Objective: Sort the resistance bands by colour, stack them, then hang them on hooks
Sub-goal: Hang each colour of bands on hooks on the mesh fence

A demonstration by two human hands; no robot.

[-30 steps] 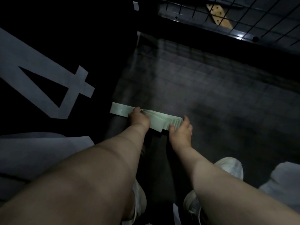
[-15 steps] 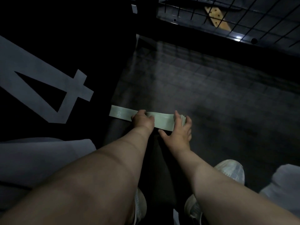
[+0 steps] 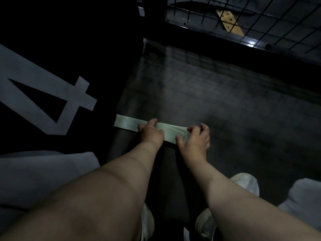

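Observation:
A stack of pale green resistance bands (image 3: 169, 132) lies flat on the dark floor, its left end printed "30". My left hand (image 3: 150, 132) rests on the stack's middle with its fingers curled over the far edge. My right hand (image 3: 195, 138) grips the right end, thumb on the near edge and fingers curled over the far edge. The layers at the right end look slightly offset. No hooks can be made out in the dim light.
A black surface with a large white "4" (image 3: 43, 100) lies at left. A wire grid panel (image 3: 260, 20) stands at the top right over a yellow perforated strip (image 3: 229, 21). My white shoes (image 3: 246, 185) are at the bottom.
The fanned right end of the green stack has been pushed together. My right hand moved from the near edge onto the right end and curled round it. My left hand stayed on the middle.

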